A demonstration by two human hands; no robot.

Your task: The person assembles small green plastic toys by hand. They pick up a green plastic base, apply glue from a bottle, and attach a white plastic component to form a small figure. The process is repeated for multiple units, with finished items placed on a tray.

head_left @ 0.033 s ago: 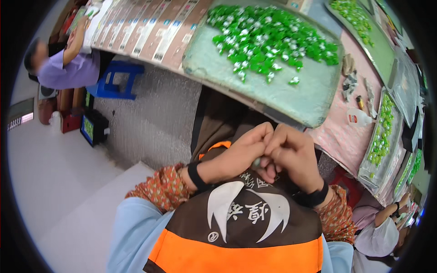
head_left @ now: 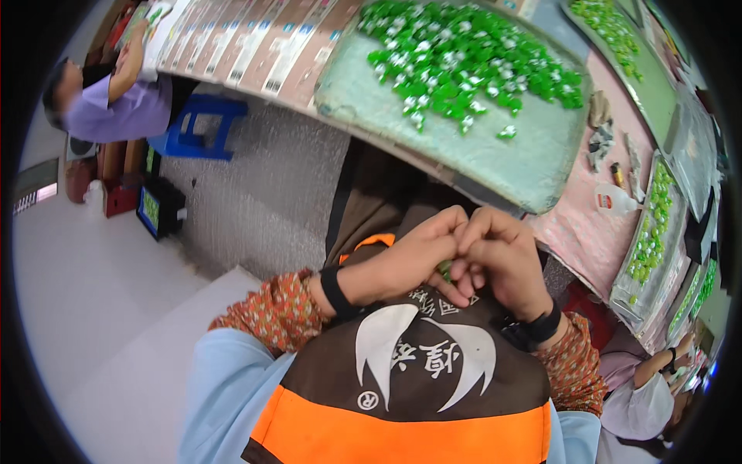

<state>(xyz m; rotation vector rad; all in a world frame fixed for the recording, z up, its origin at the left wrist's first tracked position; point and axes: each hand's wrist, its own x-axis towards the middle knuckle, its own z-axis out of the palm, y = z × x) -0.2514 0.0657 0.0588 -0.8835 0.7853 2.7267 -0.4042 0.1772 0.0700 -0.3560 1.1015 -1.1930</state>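
My left hand [head_left: 421,251] and my right hand [head_left: 504,259] meet in front of my apron [head_left: 456,363], fingertips pressed together and curled. Between them shows a small green piece [head_left: 445,269], mostly covered by the fingers, so its exact kind cannot be made out. Both hands are closed around it. Just beyond them, on the table, lies a pale green tray [head_left: 533,174] bearing a heap of small shiny green and silvery pieces [head_left: 464,66]. A single piece [head_left: 507,132] sits apart near the heap's front edge.
Right of the tray are a white bottle [head_left: 612,199], crumpled rags [head_left: 600,143] and another tray of green pieces [head_left: 651,224]. A blue stool [head_left: 202,127] stands at left near a person in purple [head_left: 124,108]. Another person [head_left: 638,398] works at lower right.
The view has shifted slightly, the tray appearing a little higher and farther right. My fingers have moved a little around the small piece, which now shows greener.
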